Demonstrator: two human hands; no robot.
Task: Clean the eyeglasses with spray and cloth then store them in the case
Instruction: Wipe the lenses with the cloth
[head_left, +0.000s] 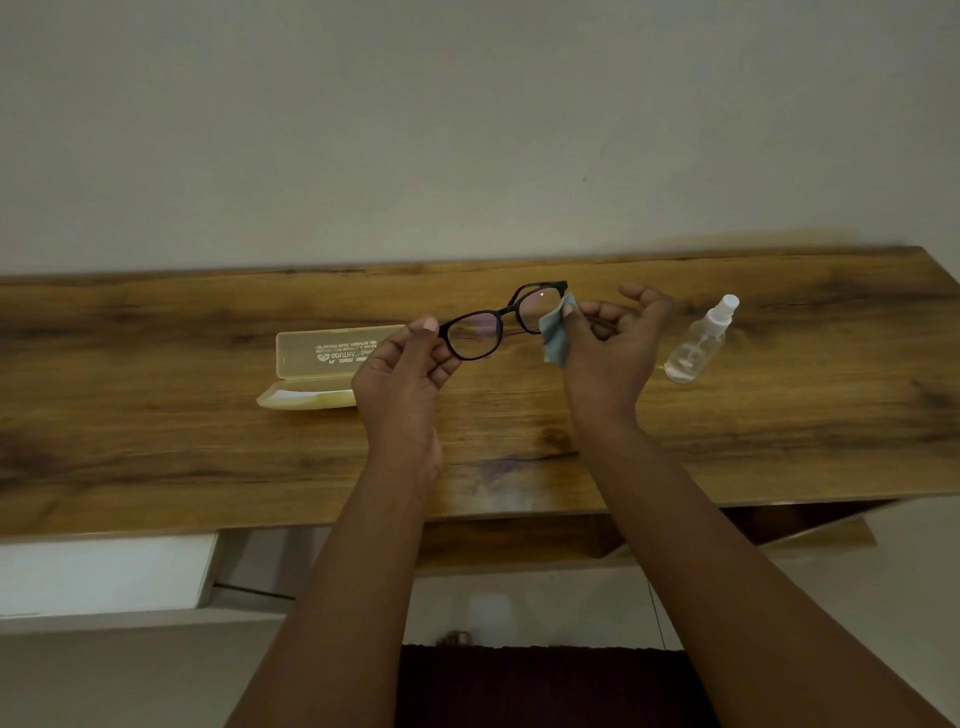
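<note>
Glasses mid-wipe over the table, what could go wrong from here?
1. The left hand pinches the eyeglasses only at one end of the frame; pressure from the cloth in the right hand at the far lens may twist them loose.
2. The spray bottle stands close beside the right hand; a wide wiping stroke might tip it.

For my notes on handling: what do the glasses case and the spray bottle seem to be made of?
Glasses case: probably hard plastic, pale yellow and translucent, with white print visible on its open lid. Spray bottle: apparently clear plastic, glossy, with a white nozzle; the pump tube shows through its wall.
</note>
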